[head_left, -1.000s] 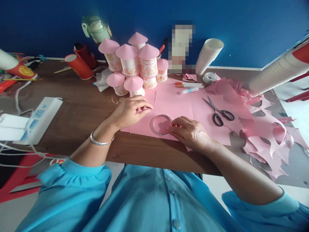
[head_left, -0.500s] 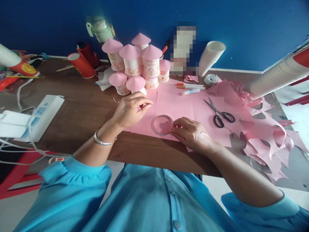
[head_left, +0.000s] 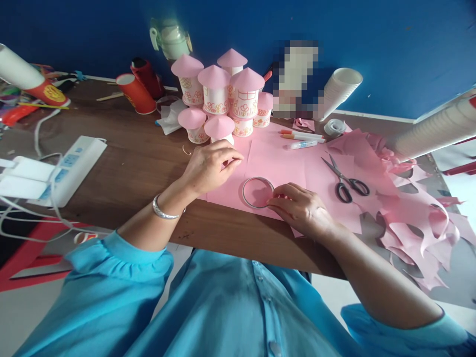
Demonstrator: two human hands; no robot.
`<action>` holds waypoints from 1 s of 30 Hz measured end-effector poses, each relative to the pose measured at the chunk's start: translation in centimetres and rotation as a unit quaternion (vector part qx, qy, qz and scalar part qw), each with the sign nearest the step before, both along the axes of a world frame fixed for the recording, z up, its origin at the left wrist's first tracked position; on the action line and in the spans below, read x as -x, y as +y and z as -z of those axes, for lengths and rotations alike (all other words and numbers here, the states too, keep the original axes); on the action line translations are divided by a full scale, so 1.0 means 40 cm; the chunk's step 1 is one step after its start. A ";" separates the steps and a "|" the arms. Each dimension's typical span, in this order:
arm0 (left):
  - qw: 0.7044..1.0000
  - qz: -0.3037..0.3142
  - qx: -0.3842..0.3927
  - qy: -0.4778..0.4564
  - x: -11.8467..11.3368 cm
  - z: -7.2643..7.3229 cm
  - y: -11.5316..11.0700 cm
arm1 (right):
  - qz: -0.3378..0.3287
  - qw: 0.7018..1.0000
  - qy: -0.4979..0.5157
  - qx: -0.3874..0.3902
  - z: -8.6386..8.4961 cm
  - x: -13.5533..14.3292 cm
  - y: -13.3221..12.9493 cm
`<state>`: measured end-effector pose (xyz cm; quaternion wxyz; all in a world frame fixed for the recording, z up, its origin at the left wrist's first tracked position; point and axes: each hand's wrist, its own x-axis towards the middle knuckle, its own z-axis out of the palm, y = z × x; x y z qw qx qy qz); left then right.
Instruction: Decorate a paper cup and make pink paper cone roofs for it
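My right hand (head_left: 303, 208) pinches the right edge of a thin round ring (head_left: 244, 192), held just over the pink paper (head_left: 277, 161). Inside the ring pink shows through. My left hand (head_left: 211, 166) hovers over the paper's left part, its fingertips pressed together; whether something small is between them is too small to tell. Beyond it stand several white paper cups with pink cone roofs (head_left: 247, 79) and drawn flowers, some stacked. Black scissors (head_left: 344, 179) lie partly spread on the paper, right of my right hand.
Markers (head_left: 303, 137) and a tape roll (head_left: 334, 128) lie behind the scissors. Pink scraps (head_left: 412, 223) cover the right side. Stacked white cups (head_left: 340, 91) stand at the wall. A red cup (head_left: 136, 94) and a power strip (head_left: 70, 168) are on the left.
The whole view has shifted, so things on the table appear further right. My hands have kept nearly the same pose, and my right hand still grips the ring.
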<state>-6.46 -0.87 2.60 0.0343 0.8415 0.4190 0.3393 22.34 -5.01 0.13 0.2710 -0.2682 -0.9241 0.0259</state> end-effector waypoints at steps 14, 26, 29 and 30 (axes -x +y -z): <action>0.999 0.022 0.007 0.026 -0.026 0.007 -0.015 | -0.001 1.000 -0.007 -0.014 0.000 0.001 0.000; 0.995 0.095 -0.031 -0.016 -0.045 0.003 -0.030 | 0.053 0.975 0.206 -0.060 -0.073 -0.027 -0.005; 0.991 0.126 -0.033 0.007 -0.067 -0.011 -0.055 | 0.089 0.965 0.228 -0.091 -0.083 -0.032 -0.003; 0.990 0.135 -0.042 0.026 -0.076 -0.015 -0.066 | 0.092 0.967 0.222 -0.088 -0.081 -0.030 -0.003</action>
